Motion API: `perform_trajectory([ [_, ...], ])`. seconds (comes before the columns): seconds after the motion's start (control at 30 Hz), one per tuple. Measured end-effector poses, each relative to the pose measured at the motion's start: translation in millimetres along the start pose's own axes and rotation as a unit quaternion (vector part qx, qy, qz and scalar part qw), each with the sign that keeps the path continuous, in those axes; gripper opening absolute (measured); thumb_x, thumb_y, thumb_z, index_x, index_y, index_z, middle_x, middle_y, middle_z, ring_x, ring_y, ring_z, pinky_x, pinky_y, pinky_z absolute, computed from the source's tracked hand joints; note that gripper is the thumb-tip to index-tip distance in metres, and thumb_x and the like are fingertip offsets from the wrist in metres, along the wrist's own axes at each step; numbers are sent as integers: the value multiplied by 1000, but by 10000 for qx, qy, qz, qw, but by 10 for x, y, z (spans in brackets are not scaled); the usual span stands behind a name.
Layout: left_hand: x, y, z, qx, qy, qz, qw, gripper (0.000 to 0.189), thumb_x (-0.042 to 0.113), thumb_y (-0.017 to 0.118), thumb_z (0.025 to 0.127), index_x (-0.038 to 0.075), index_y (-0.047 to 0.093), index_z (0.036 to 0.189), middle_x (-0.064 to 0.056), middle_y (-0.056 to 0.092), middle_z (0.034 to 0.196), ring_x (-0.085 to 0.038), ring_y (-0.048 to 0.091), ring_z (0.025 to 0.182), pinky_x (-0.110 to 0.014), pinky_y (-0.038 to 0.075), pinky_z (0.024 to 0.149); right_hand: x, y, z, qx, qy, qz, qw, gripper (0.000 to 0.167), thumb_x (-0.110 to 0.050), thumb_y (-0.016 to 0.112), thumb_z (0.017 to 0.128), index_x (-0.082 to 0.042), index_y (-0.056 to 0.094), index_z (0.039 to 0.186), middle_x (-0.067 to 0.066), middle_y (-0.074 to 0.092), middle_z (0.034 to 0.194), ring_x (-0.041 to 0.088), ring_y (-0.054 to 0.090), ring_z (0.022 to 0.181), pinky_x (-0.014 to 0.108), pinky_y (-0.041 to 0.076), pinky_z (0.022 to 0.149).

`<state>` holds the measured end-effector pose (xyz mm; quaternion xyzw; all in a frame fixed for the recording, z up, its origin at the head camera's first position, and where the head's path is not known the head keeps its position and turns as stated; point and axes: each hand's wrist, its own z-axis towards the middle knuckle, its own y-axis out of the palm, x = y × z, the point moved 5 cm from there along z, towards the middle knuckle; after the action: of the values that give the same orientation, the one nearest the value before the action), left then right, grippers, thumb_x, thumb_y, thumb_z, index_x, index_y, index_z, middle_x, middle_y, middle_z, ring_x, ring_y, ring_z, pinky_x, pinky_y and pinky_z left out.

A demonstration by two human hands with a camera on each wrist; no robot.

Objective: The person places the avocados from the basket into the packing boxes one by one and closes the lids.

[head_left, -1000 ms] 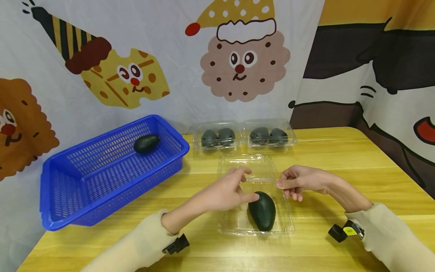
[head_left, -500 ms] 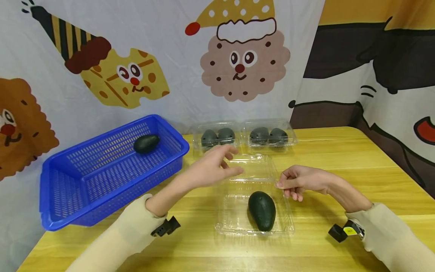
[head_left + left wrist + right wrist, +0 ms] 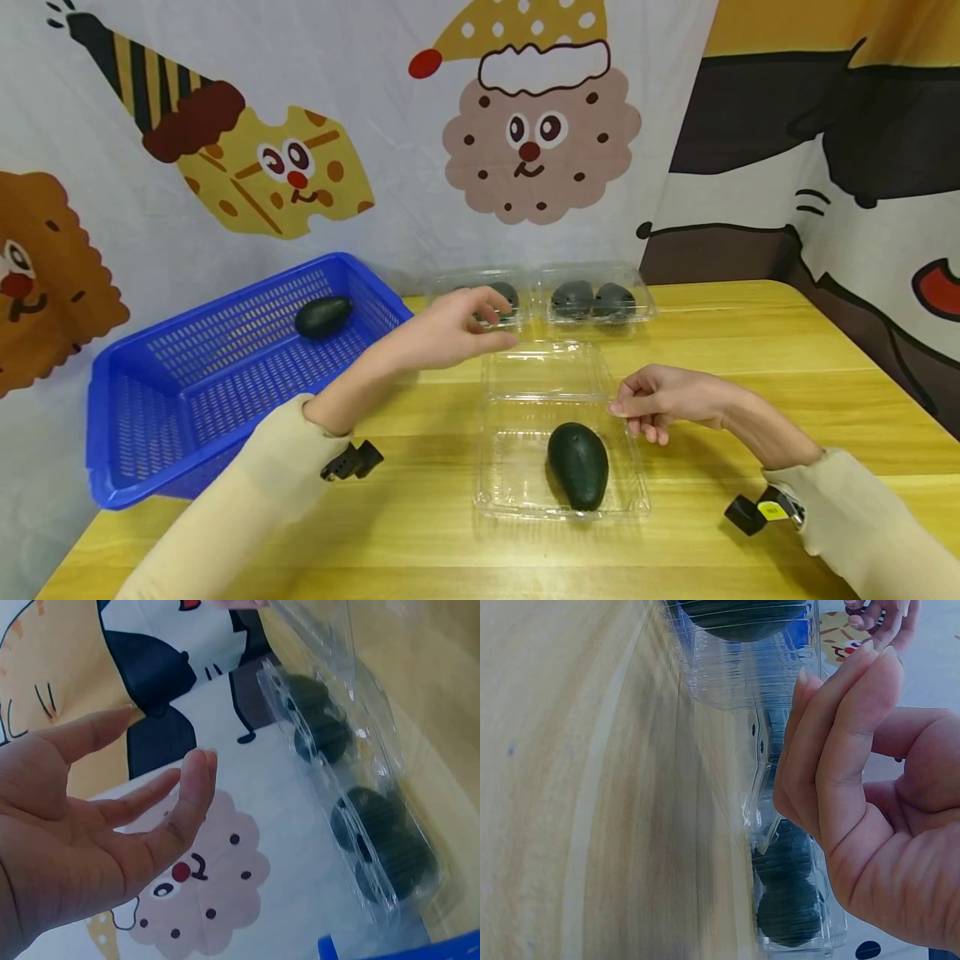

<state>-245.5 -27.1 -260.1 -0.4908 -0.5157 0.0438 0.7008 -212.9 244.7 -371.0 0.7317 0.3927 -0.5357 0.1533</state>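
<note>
A clear plastic clamshell box [image 3: 517,475] lies with its lid [image 3: 551,371] folded back, and one dark green avocado [image 3: 577,467] rests in the right side of its base. My right hand [image 3: 667,404] pinches the box's right edge near the hinge; the right wrist view shows its fingers curled to the rim. Empty, my left hand [image 3: 450,329] hovers left of the lid, fingers loosely bent and thumb apart, as the left wrist view [image 3: 112,817] also shows. Another avocado [image 3: 322,317] lies in the blue plastic basket [image 3: 247,467] at the left.
Two lidded clear boxes stand at the back against the printed cloth: the right box [image 3: 641,308] holds two avocados, and the left box [image 3: 435,287] is partly hidden by my left hand. The wooden table [image 3: 787,358] reaches to the right.
My left hand has left the avocado in the box and moved up and left, toward the basket's right end. My right hand keeps its place on the box edge.
</note>
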Motion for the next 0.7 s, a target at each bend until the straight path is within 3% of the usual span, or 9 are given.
perform_trajectory([
  [0.27, -116, -210, 32, -75, -179, -292, 9994, 45, 30, 66, 100, 11, 53, 138, -13, 56, 132, -24, 65, 105, -39, 56, 85, 2, 2, 6, -18, -14, 22, 10000, 26, -19, 59, 104, 3, 59, 91, 12, 63, 79, 9, 59, 58, 22, 52, 54],
  [0.5, -195, -455, 52, -221, -58, -434, 9988, 45, 28, 63, 101, 9, 52, 141, -14, 56, 132, -24, 67, 96, -39, 56, 83, 2, 9, 10, -61, -31, 38, 10000, 26, -19, 58, 105, 3, 58, 91, 11, 63, 79, 8, 59, 58, 21, 52, 54],
  [0.7, -284, -693, 81, -47, -19, -399, 9992, 43, 28, 64, 101, 8, 55, 139, -14, 57, 131, -26, 66, 99, -41, 55, 86, 3, 11, 11, -49, -19, 47, 10000, 25, -19, 58, 104, 3, 58, 91, 12, 62, 79, 9, 59, 58, 22, 52, 54],
])
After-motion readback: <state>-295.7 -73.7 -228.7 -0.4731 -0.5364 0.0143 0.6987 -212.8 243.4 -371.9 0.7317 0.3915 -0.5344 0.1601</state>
